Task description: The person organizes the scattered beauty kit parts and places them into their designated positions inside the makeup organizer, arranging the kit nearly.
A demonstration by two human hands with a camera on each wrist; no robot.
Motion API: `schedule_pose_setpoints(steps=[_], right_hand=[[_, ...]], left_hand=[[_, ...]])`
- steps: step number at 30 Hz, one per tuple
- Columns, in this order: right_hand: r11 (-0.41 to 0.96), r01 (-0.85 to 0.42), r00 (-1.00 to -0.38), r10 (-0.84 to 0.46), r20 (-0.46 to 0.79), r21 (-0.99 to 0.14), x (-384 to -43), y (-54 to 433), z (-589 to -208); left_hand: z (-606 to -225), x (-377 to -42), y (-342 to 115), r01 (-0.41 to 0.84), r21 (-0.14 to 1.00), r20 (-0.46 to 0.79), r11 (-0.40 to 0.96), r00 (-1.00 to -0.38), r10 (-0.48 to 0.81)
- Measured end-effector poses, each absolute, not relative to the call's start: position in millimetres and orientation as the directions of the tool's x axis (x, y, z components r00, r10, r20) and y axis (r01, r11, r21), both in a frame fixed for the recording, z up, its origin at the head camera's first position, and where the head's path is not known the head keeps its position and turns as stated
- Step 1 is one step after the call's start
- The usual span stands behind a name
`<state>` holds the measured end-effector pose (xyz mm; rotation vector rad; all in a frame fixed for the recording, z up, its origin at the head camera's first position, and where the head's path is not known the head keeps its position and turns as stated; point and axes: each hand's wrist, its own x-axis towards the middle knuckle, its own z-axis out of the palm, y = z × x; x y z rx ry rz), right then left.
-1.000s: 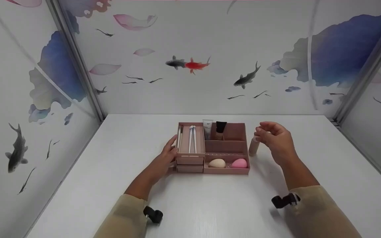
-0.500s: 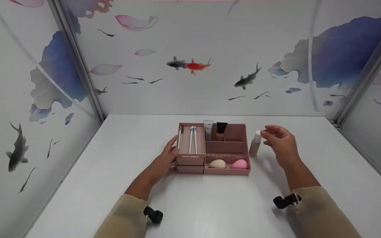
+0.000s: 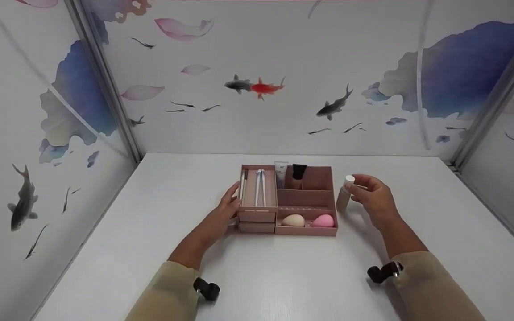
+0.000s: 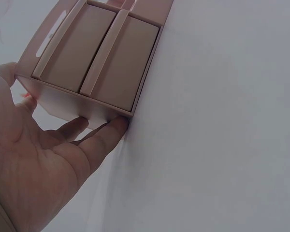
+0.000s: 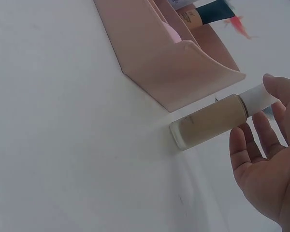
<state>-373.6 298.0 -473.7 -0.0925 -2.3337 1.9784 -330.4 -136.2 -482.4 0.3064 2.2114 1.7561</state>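
A pink desktop organizer point(image 3: 306, 198) stands on the white table. My left hand point(image 3: 218, 219) rests its fingers against the organizer's left side wall, with the thumb near the top edge in the left wrist view. To the organizer's right stands a foundation bottle point(image 5: 210, 123) with beige contents and a white cap. My right hand point(image 3: 374, 197) pinches this bottle by its cap, the thumb on one side and fingers behind. The other fingers stay loosely curled beside the bottle in the right wrist view.
Inside the organizer are a white tube point(image 3: 280, 174), a black-capped tube point(image 3: 298, 176), white sticks point(image 3: 260, 187), a cream makeup sponge point(image 3: 293, 220) and a pink makeup sponge point(image 3: 323, 220). Two drawers point(image 4: 77, 48) face front at the left. White printed panels point(image 3: 257, 125) enclose the table.
My right hand first covered the bottle's top, then drew back to the right, baring the white cap. Now it has come back and pinches the cap. The left hand stays put.
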Motion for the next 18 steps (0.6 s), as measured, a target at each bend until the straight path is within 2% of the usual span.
schedule_pose_setpoints(steps=[18], right_hand=[[0.245, -0.009, -0.994, 0.101, 0.035, -0.969, -372.5, 294.0, -475.2]], left_hand=[[-481.4, -329.4, -134.5, -0.018, 0.968, -0.104, 0.252, -0.937, 0.333]])
